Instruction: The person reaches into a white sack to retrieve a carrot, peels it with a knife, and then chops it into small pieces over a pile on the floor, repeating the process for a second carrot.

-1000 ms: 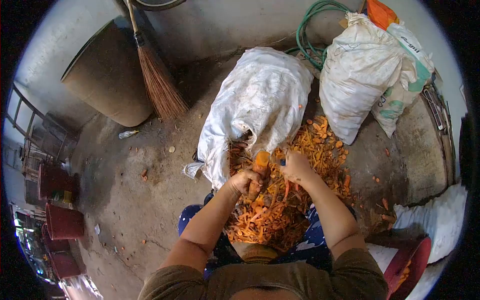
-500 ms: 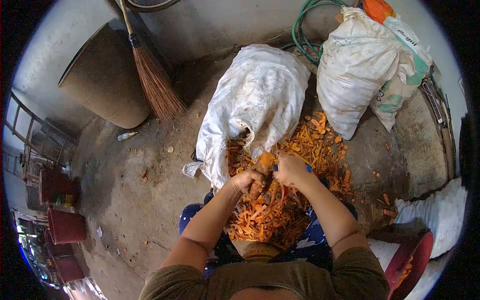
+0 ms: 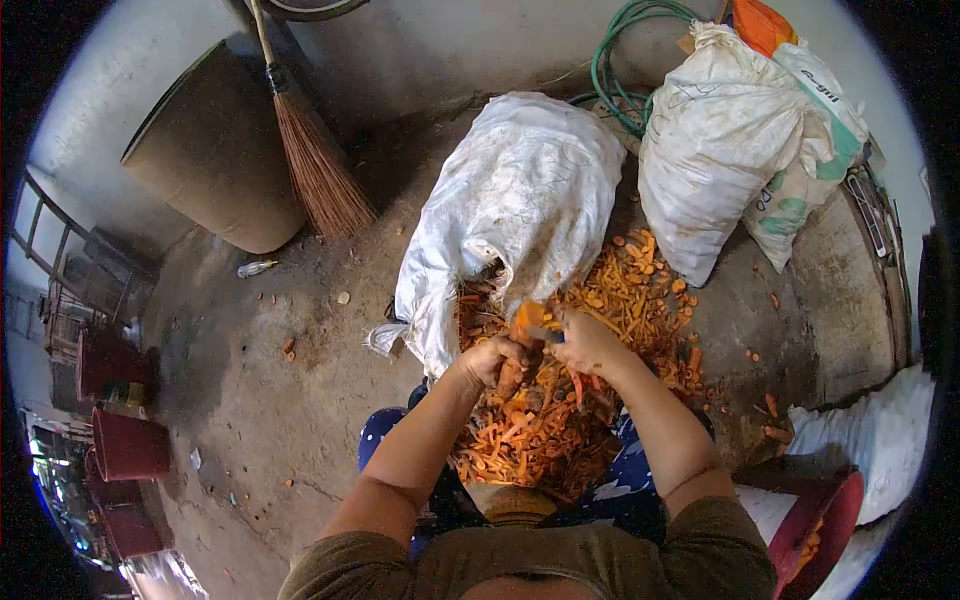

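Note:
My left hand (image 3: 496, 362) is closed around a thick carrot (image 3: 527, 319); its upper end is bare bright orange, and the lower part below my fingers is brown and dirty. In my right hand (image 3: 588, 345) is a knife (image 3: 541, 333) with some blue showing at the grip. Its greyish blade, partly blurred, lies against or very near the carrot's upper part. Beneath both hands spreads a heap of orange peelings (image 3: 535, 440) between my knees. Just beyond them lies a white woven sack (image 3: 530, 190), its torn mouth facing me, with brownish roots inside.
More peelings and cut pieces (image 3: 640, 275) lie right of the sack. Full white sacks (image 3: 720, 140) stand at the back right near a green hose (image 3: 605, 65). A red bucket (image 3: 845, 520) holding orange pieces is at my right. A broom (image 3: 320, 170) leans by a large bin (image 3: 215, 160).
My right hand has turned, so the blade now shows beside the carrot and the blue handle end no longer sticks out to the right. My left hand keeps its grip on the carrot.

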Demonstrator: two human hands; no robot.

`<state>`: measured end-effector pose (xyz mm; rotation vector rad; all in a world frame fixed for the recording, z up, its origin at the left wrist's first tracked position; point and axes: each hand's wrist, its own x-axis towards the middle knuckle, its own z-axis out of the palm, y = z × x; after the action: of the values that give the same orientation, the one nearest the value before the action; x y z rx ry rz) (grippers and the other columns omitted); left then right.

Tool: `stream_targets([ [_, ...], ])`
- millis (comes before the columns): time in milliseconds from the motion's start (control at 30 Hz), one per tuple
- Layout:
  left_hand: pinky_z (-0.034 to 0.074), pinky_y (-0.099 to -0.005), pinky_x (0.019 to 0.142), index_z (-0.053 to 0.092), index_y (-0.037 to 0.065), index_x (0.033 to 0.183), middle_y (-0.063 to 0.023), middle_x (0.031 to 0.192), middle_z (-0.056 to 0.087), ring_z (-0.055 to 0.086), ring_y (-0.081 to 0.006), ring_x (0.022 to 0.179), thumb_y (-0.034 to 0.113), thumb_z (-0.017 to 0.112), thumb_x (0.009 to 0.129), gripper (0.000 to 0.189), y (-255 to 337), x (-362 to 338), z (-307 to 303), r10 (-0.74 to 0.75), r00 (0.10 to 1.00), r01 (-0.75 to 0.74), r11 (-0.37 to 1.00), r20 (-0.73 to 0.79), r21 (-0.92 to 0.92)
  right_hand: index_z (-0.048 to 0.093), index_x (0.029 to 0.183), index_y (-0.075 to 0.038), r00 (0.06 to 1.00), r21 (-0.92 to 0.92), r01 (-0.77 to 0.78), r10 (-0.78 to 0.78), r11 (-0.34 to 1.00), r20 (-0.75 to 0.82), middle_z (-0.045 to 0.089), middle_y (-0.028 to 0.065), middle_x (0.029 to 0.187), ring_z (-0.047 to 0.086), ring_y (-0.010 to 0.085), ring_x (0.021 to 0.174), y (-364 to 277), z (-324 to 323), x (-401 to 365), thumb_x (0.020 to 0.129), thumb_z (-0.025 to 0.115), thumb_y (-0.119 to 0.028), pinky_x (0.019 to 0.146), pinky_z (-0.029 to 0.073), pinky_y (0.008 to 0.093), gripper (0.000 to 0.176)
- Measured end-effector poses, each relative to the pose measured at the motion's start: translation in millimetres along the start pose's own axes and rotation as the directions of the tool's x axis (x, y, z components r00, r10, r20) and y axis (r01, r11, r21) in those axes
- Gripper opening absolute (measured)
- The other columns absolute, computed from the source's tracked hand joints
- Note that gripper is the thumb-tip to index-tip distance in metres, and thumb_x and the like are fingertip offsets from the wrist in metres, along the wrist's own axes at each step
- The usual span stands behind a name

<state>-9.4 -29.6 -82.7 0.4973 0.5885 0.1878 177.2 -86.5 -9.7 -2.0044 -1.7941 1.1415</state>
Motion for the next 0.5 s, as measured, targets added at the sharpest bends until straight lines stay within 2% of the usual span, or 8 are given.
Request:
stream_targets([
  [67,0.046,-0.0269,0.045,0.053,-0.004,0.098,-0.01,0.068,0.057,0.056,-0.0176,0.051,-0.002,0.051,0.068,0.03,5,-5,5,-0.029,0.999,0.03,0.999,0.043,-0.016,0.052,0.086,0.006,0.996,-0.154,0.009,0.004,0.988,0.085,0.056,0.0186,0.073,0.057,0.0304,0.067,-5,3,-2,0.068,0.063,-0.027,0.059,0.046,0.0404,0.039],
  [100,0.046,-0.0271,0.045,0.053,-0.004,0.097,-0.0101,0.066,0.057,0.055,-0.0179,0.051,-0.002,0.052,0.067,0.03,7,-8,10,-0.06,0.994,0.063,0.998,0.09,-0.031,0.052,0.087,0.006,0.997,-0.196,0.053,-0.04,0.979,0.071,0.057,0.0185,0.076,0.057,0.031,0.071,-5,4,-3,0.068,0.062,-0.03,0.062,0.046,0.0405,0.041],
  [233,0.045,-0.0285,0.045,0.052,-0.004,0.097,-0.0101,0.065,0.056,0.055,-0.0182,0.051,-0.003,0.052,0.066,0.03,9,-11,19,-0.097,0.986,0.101,0.994,0.136,-0.028,0.053,0.088,0.006,0.997,-0.206,0.017,0.0,0.979,0.08,0.057,0.0189,0.077,0.057,0.0314,0.075,-10,0,-6,0.069,0.061,-0.029,0.064,0.046,0.0403,0.04],
  [300,0.046,-0.0293,0.047,0.053,-0.003,0.096,-0.01,0.063,0.055,0.055,-0.0192,0.051,-0.003,0.052,0.067,0.03,6,-6,21,-0.069,0.983,0.061,0.997,0.172,0.049,0.05,0.091,0.006,0.997,-0.224,-0.011,0.027,0.974,0.069,0.054,0.0174,0.07,0.054,0.0314,0.066,-7,-1,-5,0.07,0.06,-0.02,0.06,0.043,0.0398,0.034],
  [333,0.046,-0.0293,0.047,0.053,-0.003,0.096,-0.01,0.063,0.055,0.055,-0.0192,0.051,-0.003,0.052,0.067,0.03,7,-9,27,-0.071,0.982,0.063,0.997,0.174,0.05,0.05,0.091,0.006,0.997,-0.224,-0.014,0.029,0.974,0.068,0.054,0.0174,0.07,0.054,0.0314,0.066,-5,-2,-3,0.07,0.06,-0.02,0.06,0.043,0.0398,0.034],
  [400,0.042,-0.0254,0.049,0.052,-0.001,0.086,-0.0073,0.065,0.053,0.052,-0.0154,0.053,-0.002,0.054,0.062,0.024,11,-17,39,-0.117,0.993,0.117,0.991,-0.006,0.072,0.05,0.092,0.008,0.985,-0.209,-0.173,0.164,0.963,-0.059,0.055,0.0195,0.074,0.055,0.0317,0.068,4,-5,4,0.073,0.057,-0.016,0.062,0.043,0.0406,0.031],
  [433,0.042,-0.0254,0.049,0.052,-0.001,0.086,-0.0073,0.065,0.053,0.052,-0.0154,0.053,-0.002,0.054,0.062,0.024,9,-17,39,-0.118,0.993,0.118,0.99,-0.005,0.075,0.052,0.085,0.008,0.969,-0.03,-0.198,0.191,0.98,-0.159,0.056,0.02,0.075,0.057,0.0316,0.07,13,-6,7,0.075,0.058,-0.022,0.063,0.045,0.0416,0.031],
  [500,0.041,-0.0249,0.048,0.051,0.001,0.083,-0.0058,0.063,0.051,0.05,-0.0148,0.053,-0.001,0.053,0.063,0.02,4,-20,36,0.073,0.993,-0.097,0.95,0.092,0.297,0.052,0.085,0.008,0.958,-0.033,-0.256,0.249,0.966,-0.143,0.056,0.0203,0.074,0.057,0.0323,0.07,20,-18,10,0.077,0.058,-0.021,0.063,0.045,0.0419,0.031],
])
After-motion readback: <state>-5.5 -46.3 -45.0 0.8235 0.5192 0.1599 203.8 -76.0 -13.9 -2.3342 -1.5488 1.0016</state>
